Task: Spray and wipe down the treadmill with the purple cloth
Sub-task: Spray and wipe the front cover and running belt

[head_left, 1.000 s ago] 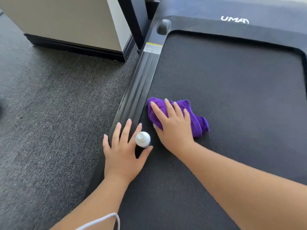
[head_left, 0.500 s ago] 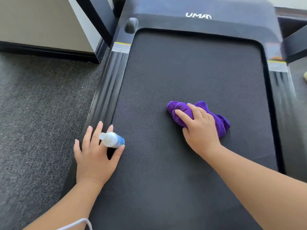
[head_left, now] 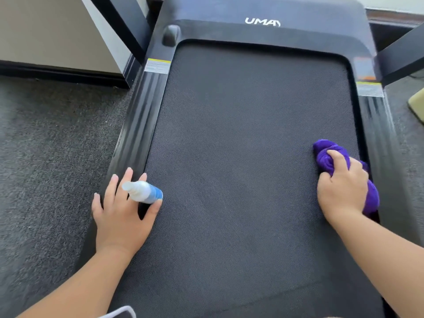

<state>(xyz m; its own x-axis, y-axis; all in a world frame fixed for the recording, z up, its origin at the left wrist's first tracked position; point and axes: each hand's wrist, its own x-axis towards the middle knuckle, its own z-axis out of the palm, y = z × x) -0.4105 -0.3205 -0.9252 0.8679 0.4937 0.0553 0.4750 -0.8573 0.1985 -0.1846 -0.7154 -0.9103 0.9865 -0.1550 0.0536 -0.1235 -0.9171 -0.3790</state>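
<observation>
From the head view, the only container about is a small spray bottle (head_left: 144,192), white with a blue band, lying tilted in the left hand (head_left: 121,214); what is in it cannot be made out. That hand lies flat at about eight o'clock, fingers spread over the treadmill's left side rail (head_left: 140,125), the bottle pinched between the thumb and the forefinger, its white cap pointing toward ten o'clock. The right hand (head_left: 341,189) sits at about three o'clock, closed around the bunched purple cloth (head_left: 325,161), pressing it onto the treadmill belt (head_left: 241,145) right at the belt's right edge, beside the right side rail. Part of the cloth is hidden under the palm; a fold shows beyond the knuckles and another by the wrist. Both forearms run off the bottom of the frame. A white cord (head_left: 119,312) is cut off at six o'clock. The white logo (head_left: 262,21) sits at twelve o'clock on the front cover. Grey carpet (head_left: 46,157) lies to the left.
</observation>
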